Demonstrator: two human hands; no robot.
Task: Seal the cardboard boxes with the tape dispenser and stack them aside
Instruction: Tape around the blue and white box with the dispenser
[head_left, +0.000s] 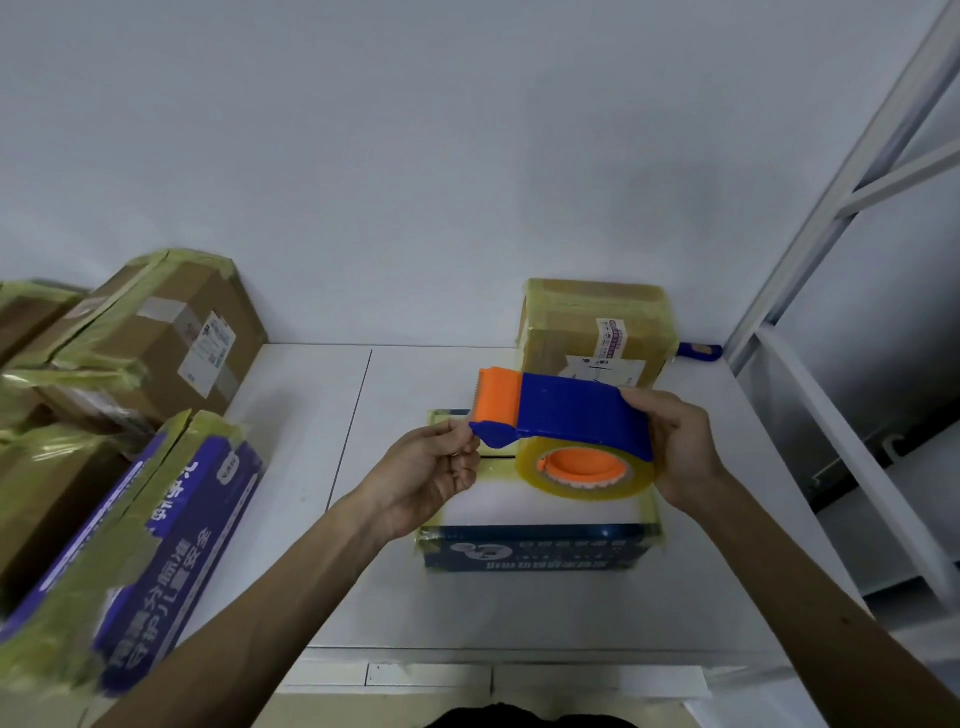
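Note:
A blue and orange tape dispenser (566, 415) with a roll of clear yellowish tape (587, 475) hangs above a white-topped box with blue sides (535, 545) on the white table (311, 519). My right hand (680, 447) grips the dispenser's rear end. My left hand (441, 467) pinches at the dispenser's front tip, below the orange cutter; the tape end there is too faint to make out. The box's top edges carry yellowish tape.
A brown taped box (597, 327) stands behind at the wall. At the left lie several taped boxes, one blue (156, 545) and one brown (166, 332). A white metal rack (857, 312) rises on the right. A small blue object (698, 352) lies beside the rear box.

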